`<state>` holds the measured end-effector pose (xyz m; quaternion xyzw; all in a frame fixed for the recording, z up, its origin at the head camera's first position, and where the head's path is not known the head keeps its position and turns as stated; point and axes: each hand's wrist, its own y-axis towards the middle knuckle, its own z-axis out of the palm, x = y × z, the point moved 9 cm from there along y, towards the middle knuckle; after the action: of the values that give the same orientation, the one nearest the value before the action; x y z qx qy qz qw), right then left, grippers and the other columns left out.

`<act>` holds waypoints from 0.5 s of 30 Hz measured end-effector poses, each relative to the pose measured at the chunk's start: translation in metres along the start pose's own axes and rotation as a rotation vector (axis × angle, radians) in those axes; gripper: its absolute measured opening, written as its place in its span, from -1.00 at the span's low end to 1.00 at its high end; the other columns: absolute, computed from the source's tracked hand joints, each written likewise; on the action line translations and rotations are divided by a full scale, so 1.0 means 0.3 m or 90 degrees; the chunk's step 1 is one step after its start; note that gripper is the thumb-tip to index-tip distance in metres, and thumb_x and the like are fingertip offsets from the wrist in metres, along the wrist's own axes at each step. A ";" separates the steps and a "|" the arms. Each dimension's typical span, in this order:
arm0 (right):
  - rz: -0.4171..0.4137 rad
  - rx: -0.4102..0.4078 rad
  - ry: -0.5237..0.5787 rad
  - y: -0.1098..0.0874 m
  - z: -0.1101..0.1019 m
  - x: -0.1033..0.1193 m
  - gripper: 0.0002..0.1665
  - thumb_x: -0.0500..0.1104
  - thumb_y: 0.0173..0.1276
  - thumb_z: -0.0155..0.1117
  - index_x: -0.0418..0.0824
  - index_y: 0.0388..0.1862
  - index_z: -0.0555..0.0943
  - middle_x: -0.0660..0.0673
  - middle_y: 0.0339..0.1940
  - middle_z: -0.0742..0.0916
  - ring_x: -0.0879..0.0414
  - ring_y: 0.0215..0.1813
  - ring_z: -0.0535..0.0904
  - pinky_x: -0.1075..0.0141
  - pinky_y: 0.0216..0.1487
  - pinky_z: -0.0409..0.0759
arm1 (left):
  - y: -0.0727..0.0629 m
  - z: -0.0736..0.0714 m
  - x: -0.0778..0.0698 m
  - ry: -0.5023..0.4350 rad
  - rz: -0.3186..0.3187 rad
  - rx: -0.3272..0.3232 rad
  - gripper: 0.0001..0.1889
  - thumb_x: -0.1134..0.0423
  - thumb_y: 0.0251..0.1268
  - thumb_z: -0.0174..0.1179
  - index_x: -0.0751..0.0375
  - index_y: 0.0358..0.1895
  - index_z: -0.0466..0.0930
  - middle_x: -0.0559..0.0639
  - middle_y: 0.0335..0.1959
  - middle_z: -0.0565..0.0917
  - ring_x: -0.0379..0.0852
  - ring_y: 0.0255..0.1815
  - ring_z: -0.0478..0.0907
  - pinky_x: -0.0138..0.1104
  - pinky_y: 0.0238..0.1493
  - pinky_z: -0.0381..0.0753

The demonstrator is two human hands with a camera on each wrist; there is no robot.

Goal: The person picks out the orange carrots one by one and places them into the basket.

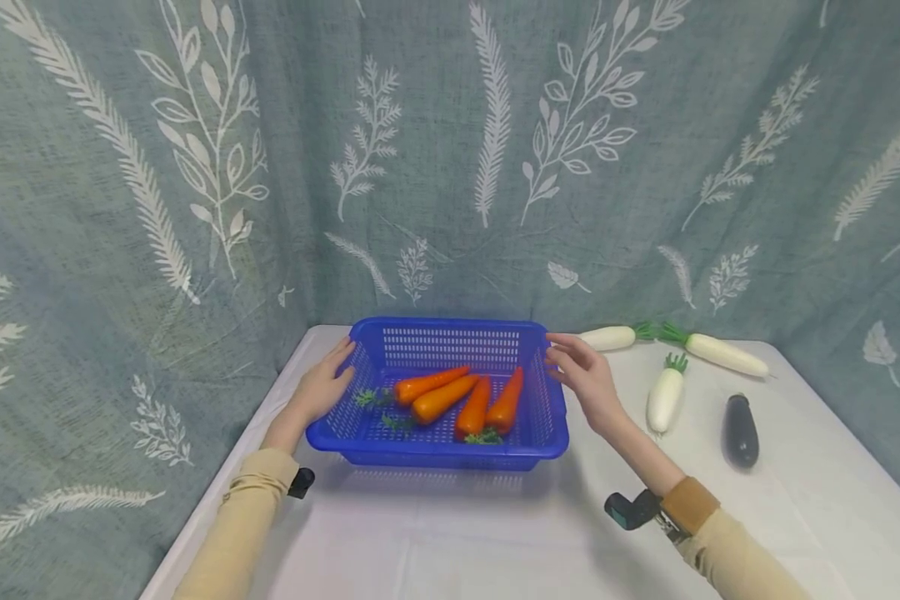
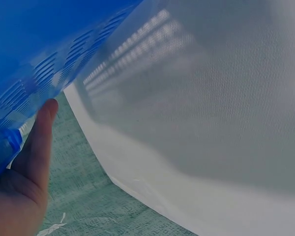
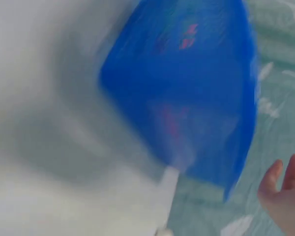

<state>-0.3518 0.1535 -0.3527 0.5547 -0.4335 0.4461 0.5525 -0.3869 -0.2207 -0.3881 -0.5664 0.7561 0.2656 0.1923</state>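
Note:
A blue plastic basket [image 1: 435,457] with slotted sides stands at the back of the table. Several orange carrots [image 1: 427,403] with green tops lie in it. At its left rim is my left hand [image 1: 322,390]; in the left wrist view a digit of that hand [image 2: 37,152] lies along the slotted wall, the rim crossing before the palm. Some of its fingers are hidden. My right hand [image 1: 591,385] is by the basket's back right corner, fingers fairly straight. The right wrist view shows a gap between that hand [image 3: 287,194] and the blurred basket [image 3: 196,98].
Right of the basket lie three white radishes, one at the back [image 1: 607,337], one slanting [image 1: 726,355] and one nearer [image 1: 666,400]. A dark eggplant [image 1: 741,432] lies further right. Leaf-patterned cloth [image 1: 450,167] hangs behind the white-covered table [image 1: 457,542].

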 end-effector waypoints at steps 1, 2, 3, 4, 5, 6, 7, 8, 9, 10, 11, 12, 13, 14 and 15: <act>-0.004 -0.011 -0.018 -0.001 -0.027 -0.005 -0.55 -0.29 0.46 0.13 -0.51 0.24 0.44 0.03 -0.18 0.69 0.16 -0.07 0.64 0.25 0.09 0.63 | 0.000 -0.001 0.000 0.009 -0.001 0.000 -0.45 0.30 0.52 -0.15 0.48 0.47 0.08 0.33 0.52 0.03 0.33 0.49 0.00 0.15 0.45 0.02; -0.004 -0.023 -0.036 -0.003 -0.055 -0.012 -0.55 -0.27 0.46 0.13 -0.51 0.24 0.45 0.05 -0.19 0.69 0.20 -0.08 0.64 0.29 0.08 0.63 | 0.001 -0.003 0.001 0.018 -0.002 -0.001 -0.45 0.30 0.52 -0.15 0.47 0.47 0.08 0.33 0.52 0.03 0.33 0.49 0.01 0.15 0.44 0.03; -0.001 -0.034 -0.051 -0.004 -0.081 -0.020 -0.55 -0.27 0.46 0.13 -0.50 0.24 0.45 0.07 -0.20 0.69 0.23 -0.10 0.63 0.32 0.08 0.62 | 0.000 -0.005 0.001 0.030 -0.004 -0.001 -0.45 0.29 0.51 -0.14 0.46 0.47 0.09 0.32 0.53 0.04 0.33 0.48 0.02 0.16 0.44 0.05; 0.004 -0.045 -0.068 -0.007 -0.108 -0.029 -0.55 -0.26 0.47 0.13 -0.49 0.24 0.46 0.09 -0.21 0.69 0.27 -0.11 0.63 0.36 0.06 0.62 | -0.001 -0.007 0.001 0.040 -0.004 -0.002 -0.45 0.29 0.51 -0.14 0.45 0.47 0.09 0.31 0.52 0.05 0.34 0.48 0.04 0.16 0.43 0.07; 0.011 -0.058 -0.083 -0.009 -0.137 -0.039 -0.55 -0.24 0.47 0.13 -0.48 0.24 0.46 0.13 -0.24 0.68 0.31 -0.14 0.61 0.41 0.04 0.62 | -0.001 -0.009 -0.002 0.051 -0.004 -0.004 -0.45 0.30 0.50 -0.13 0.44 0.47 0.10 0.31 0.52 0.07 0.34 0.47 0.07 0.17 0.41 0.10; 0.018 -0.069 -0.103 -0.012 -0.164 -0.048 -0.54 -0.22 0.47 0.13 -0.47 0.25 0.46 0.16 -0.25 0.67 0.36 -0.16 0.60 0.46 0.01 0.60 | -0.002 -0.011 -0.005 0.062 -0.004 -0.007 -0.45 0.29 0.50 -0.13 0.43 0.47 0.11 0.30 0.52 0.09 0.35 0.45 0.10 0.18 0.39 0.14; 0.025 -0.080 -0.121 -0.014 -0.191 -0.056 -0.53 -0.20 0.48 0.13 -0.46 0.25 0.46 0.15 -0.25 0.66 0.38 -0.17 0.58 0.49 -0.01 0.59 | -0.002 -0.014 -0.007 0.074 -0.004 -0.012 -0.45 0.29 0.50 -0.13 0.42 0.47 0.12 0.29 0.51 0.11 0.35 0.44 0.13 0.19 0.37 0.18; 0.032 -0.090 -0.137 -0.016 -0.218 -0.063 -0.53 -0.19 0.49 0.12 -0.45 0.26 0.46 0.12 -0.24 0.66 0.39 -0.18 0.57 0.52 -0.03 0.58 | -0.004 -0.018 -0.010 0.086 -0.004 -0.020 -0.46 0.29 0.50 -0.12 0.41 0.47 0.14 0.28 0.50 0.13 0.35 0.42 0.17 0.20 0.34 0.23; 0.037 -0.098 -0.153 -0.018 -0.243 -0.068 -0.52 -0.17 0.49 0.12 -0.44 0.26 0.45 0.09 -0.21 0.66 0.41 -0.18 0.56 0.54 -0.03 0.57 | -0.006 -0.023 -0.014 0.096 -0.005 -0.031 -0.46 0.28 0.50 -0.12 0.41 0.46 0.16 0.28 0.49 0.16 0.35 0.40 0.20 0.20 0.31 0.27; 0.041 -0.108 -0.168 -0.021 -0.268 -0.073 -0.52 -0.15 0.50 0.11 -0.43 0.27 0.45 0.08 -0.20 0.65 0.42 -0.18 0.55 0.56 -0.04 0.56 | -0.007 -0.030 -0.017 0.110 -0.006 -0.048 -0.47 0.27 0.49 -0.11 0.41 0.45 0.19 0.28 0.48 0.20 0.35 0.37 0.25 0.20 0.27 0.32; 0.045 -0.118 -0.179 -0.024 -0.292 -0.078 -0.51 -0.14 0.50 0.10 -0.42 0.27 0.45 0.09 -0.19 0.65 0.43 -0.18 0.55 0.57 -0.05 0.55 | -0.010 -0.040 -0.020 0.122 -0.009 -0.068 -0.47 0.25 0.49 -0.10 0.40 0.44 0.23 0.28 0.45 0.25 0.35 0.34 0.30 0.20 0.23 0.37; 0.047 -0.126 -0.191 -0.027 -0.313 -0.081 -0.51 -0.12 0.51 0.10 -0.40 0.28 0.45 0.10 -0.19 0.64 0.44 -0.18 0.54 0.59 -0.06 0.54 | -0.014 -0.051 -0.023 0.133 -0.014 -0.093 -0.48 0.23 0.48 -0.08 0.39 0.42 0.27 0.28 0.43 0.30 0.34 0.28 0.38 0.20 0.17 0.43; 0.049 -0.136 -0.202 -0.030 -0.335 -0.085 -0.51 -0.12 0.51 0.09 -0.40 0.28 0.46 0.14 -0.21 0.64 0.45 -0.18 0.53 0.60 -0.07 0.53 | -0.019 -0.063 -0.024 0.146 -0.019 -0.122 -0.49 0.21 0.47 -0.07 0.37 0.39 0.32 0.28 0.39 0.36 0.33 0.19 0.48 0.19 0.11 0.48; 0.051 -0.148 -0.209 -0.034 -0.356 -0.088 -0.51 -0.12 0.51 0.09 -0.39 0.28 0.46 0.17 -0.23 0.64 0.46 -0.19 0.53 0.61 -0.08 0.53 | -0.025 -0.076 -0.026 0.156 -0.023 -0.152 -0.50 0.19 0.45 -0.05 0.36 0.36 0.38 0.28 0.34 0.43 0.32 0.11 0.53 0.18 0.04 0.52; 0.053 -0.160 -0.220 -0.039 -0.377 -0.090 -0.51 -0.11 0.51 0.08 -0.38 0.28 0.47 0.22 -0.26 0.63 0.47 -0.20 0.52 0.62 -0.09 0.52 | -0.032 -0.090 -0.028 0.162 -0.027 -0.184 -0.52 0.18 0.43 -0.03 0.33 0.33 0.43 0.27 0.29 0.48 0.31 0.04 0.58 0.18 -0.03 0.55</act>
<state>-0.3483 0.2663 -0.3825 0.5314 -0.5967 0.3093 0.5156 -0.3751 -0.2332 -0.3638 -0.6332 0.7161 0.2932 0.0173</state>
